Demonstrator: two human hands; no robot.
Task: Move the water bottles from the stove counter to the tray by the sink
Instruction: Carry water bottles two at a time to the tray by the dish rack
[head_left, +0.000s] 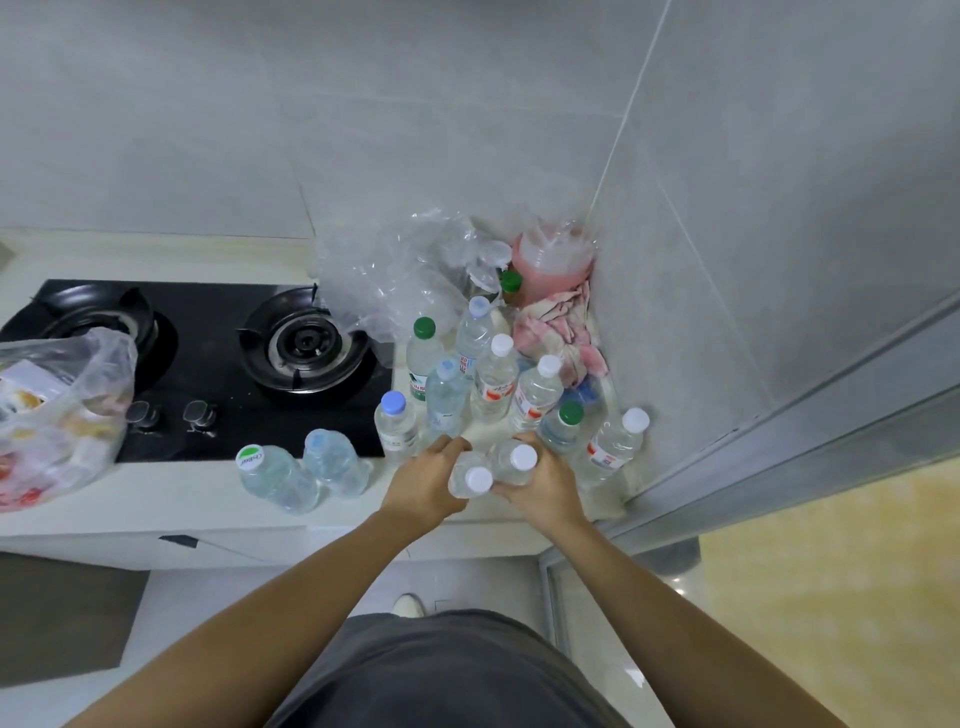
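Both hands at the pale counter's (156, 499) front edge: left hand (423, 486) wrapped round a clear white-capped plastic bottle (470, 480), right hand (543, 491) grasping its clear white-capped twin (514, 460). More clear bottles (491, 384) upright at twelve o'clock, just beyond. Black two-burner gas stove (218, 364) at ten o'clock. Tray out of view.

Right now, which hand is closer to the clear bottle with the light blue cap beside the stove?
Left. The left hand is just below-right of the blue-capped bottle; the right hand is farther right.
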